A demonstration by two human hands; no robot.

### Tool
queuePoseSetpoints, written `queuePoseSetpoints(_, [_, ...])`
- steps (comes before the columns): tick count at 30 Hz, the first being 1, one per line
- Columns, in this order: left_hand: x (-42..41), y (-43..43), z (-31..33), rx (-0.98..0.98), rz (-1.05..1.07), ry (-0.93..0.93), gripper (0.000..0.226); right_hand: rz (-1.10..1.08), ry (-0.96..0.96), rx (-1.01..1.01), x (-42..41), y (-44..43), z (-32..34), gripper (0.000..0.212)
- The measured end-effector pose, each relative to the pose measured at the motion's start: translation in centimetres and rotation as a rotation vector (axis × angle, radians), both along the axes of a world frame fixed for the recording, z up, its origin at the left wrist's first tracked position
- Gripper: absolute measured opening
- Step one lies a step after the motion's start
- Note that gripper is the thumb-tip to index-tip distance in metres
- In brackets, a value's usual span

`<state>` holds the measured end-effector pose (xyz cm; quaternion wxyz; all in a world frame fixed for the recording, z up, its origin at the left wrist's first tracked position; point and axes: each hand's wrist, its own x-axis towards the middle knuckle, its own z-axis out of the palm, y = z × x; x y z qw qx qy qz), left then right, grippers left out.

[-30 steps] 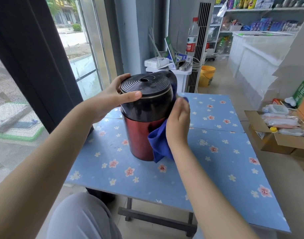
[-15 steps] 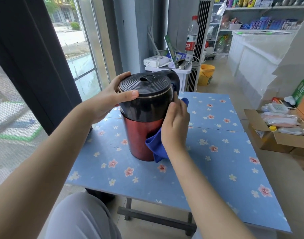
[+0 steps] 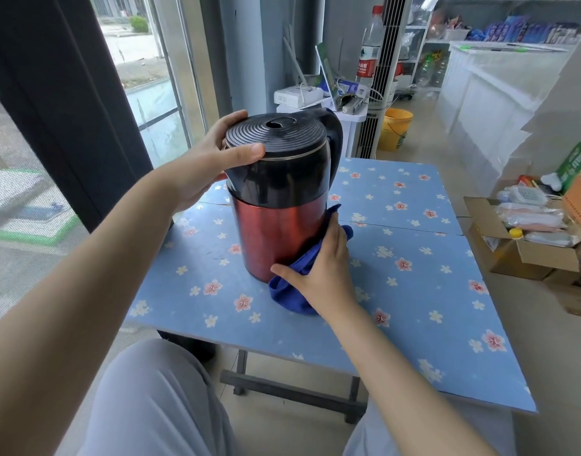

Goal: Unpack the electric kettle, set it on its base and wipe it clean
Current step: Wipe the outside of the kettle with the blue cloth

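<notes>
The electric kettle (image 3: 276,209) stands upright on the blue flowered table (image 3: 414,291); its body is red metal, its top, ribbed lid and handle are black. My left hand (image 3: 213,159) grips the lid's left rim, thumb lying across the front edge. My right hand (image 3: 322,268) presses a blue cloth (image 3: 292,291) against the lower right side of the red body, close to the tabletop. The kettle's base is hidden under it or out of sight.
An open cardboard box (image 3: 526,255) with packets sits on the floor to the right. Behind the table stand a white side table (image 3: 355,116) with a router and water bottle (image 3: 369,47), a tower fan (image 3: 388,70) and a yellow bucket (image 3: 394,128). A window is on the left.
My right hand with the cloth has slid down from the kettle's black upper part to the bottom of the red body. The left hand stays on the lid.
</notes>
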<state>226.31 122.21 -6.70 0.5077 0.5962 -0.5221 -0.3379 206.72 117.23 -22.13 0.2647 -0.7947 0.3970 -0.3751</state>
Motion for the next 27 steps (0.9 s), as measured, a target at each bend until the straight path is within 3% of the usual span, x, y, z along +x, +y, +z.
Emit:
queuePoseSetpoints(3, [-0.1, 0.0, -0.2, -0.009, 0.033, 0.005, 0.106, -0.064, -0.048, -0.028, 0.4, 0.2, 0.2, 0.127])
queuePoseSetpoints(9, [-0.7, 0.2, -0.5, -0.042, 0.068, 0.035, 0.098, -0.117, -0.225, -0.113, 1.6, 1.0, 2.2, 0.122])
queuePoseSetpoints(19, [-1.1, 0.7, -0.6, -0.052, 0.137, -0.006, 0.105, -0.088, -0.323, -0.244, 2.6, 1.2, 5.8, 0.102])
queuePoseSetpoints(23, [-1.2, 0.8, -0.6, -0.053, 0.150, -0.001, 0.110, -0.117, -0.485, -0.257, 2.8, 1.5, 6.2, 0.085])
queuePoseSetpoints(27, [-1.4, 1.0, -0.5, -0.036, 0.143, -0.006, 0.101, -0.166, -0.460, -0.355, 3.8, 2.0, 6.5, 0.067])
